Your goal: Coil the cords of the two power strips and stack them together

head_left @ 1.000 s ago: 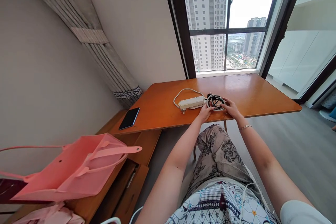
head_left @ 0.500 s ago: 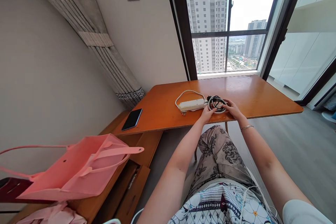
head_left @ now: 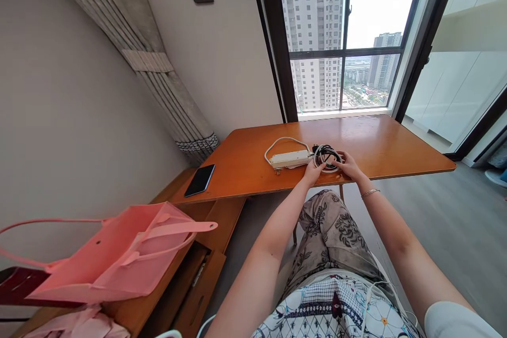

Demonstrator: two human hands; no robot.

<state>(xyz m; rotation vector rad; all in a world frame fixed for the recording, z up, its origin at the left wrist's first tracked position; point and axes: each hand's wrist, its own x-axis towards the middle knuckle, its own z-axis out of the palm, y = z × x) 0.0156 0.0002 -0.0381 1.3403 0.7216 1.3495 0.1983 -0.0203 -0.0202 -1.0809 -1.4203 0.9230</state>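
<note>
A white power strip [head_left: 289, 158] lies on the orange wooden table [head_left: 380, 140], its white cord looping behind it. Just right of it sits a coil of black and white cable [head_left: 327, 155]. My left hand [head_left: 312, 172] touches the coil's near left edge, fingers curled onto it. On the coil's right side rests my right hand [head_left: 350, 166], with a thin bracelet on that wrist. Both hands hold the coil down on the table, close to the near edge.
A dark phone [head_left: 200, 180] lies on the table's left corner. A pink tote bag [head_left: 114, 253] sits on a lower wooden cabinet [head_left: 198, 274] at the left. A large window [head_left: 344, 31] stands behind the table, a grey curtain [head_left: 130, 53] hangs at the left.
The camera view shifted slightly. Both hands stay on the cable coil with only small finger movements.
</note>
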